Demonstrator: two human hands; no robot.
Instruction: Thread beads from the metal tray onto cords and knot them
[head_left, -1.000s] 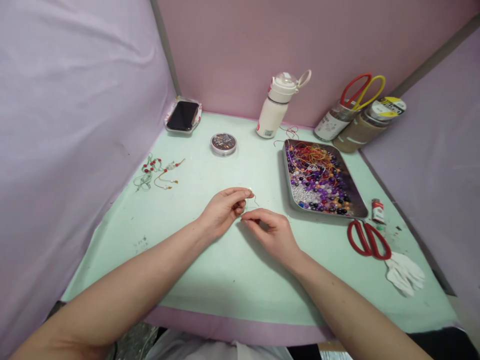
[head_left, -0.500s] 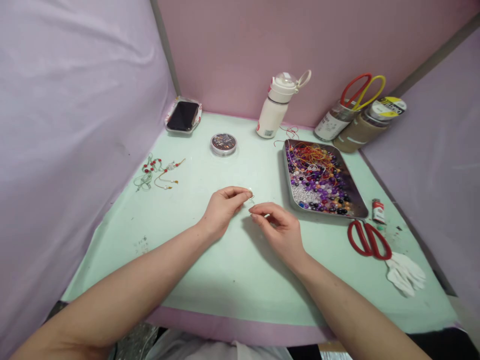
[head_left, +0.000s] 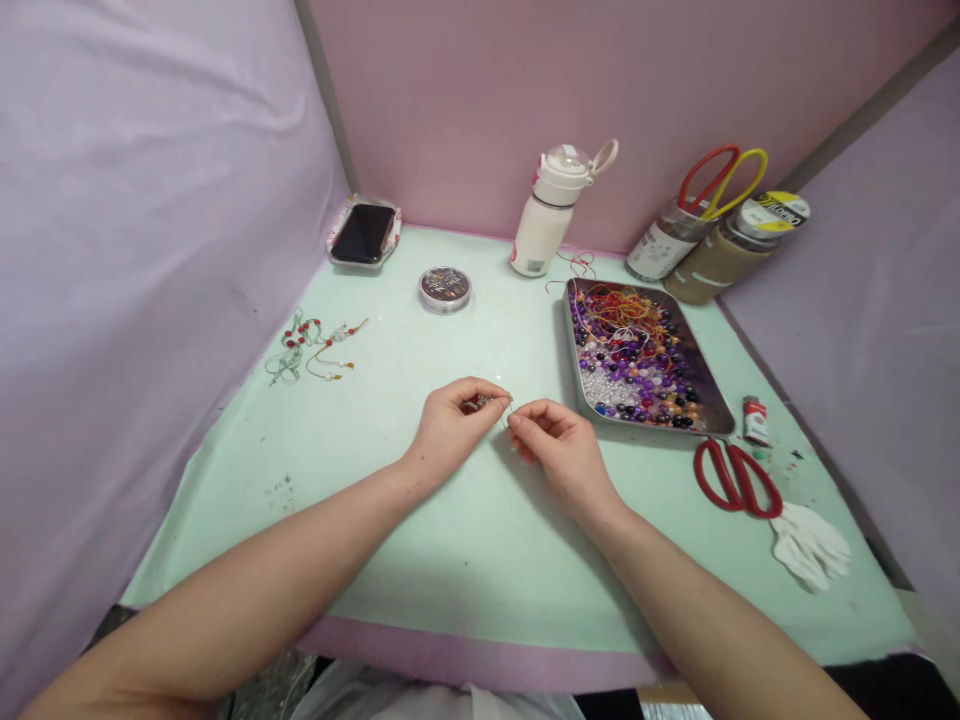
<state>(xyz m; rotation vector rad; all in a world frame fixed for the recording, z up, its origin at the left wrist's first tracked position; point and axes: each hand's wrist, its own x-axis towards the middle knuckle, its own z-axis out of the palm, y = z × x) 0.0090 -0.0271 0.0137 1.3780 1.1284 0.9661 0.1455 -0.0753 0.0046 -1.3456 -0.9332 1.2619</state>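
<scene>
Grip in the head view was a fingertip pinch on both sides: left hand (head_left: pixel 456 420) and right hand (head_left: pixel 559 445) grasped a thin thread (head_left: pixel 512 406) between them, above the bench (head_left: pixel 420 570). It looked nearly weightless, limp and probably slippery, so it was likely best pinched close to its tip, without hard tugging.

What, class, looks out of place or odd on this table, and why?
Red cord lies on the table behind the tray, near the bottle: odd, since a tangle of red and orange cord sits inside the tray. Dark smudges by the left forearm also stand out against the pale surface.
</scene>
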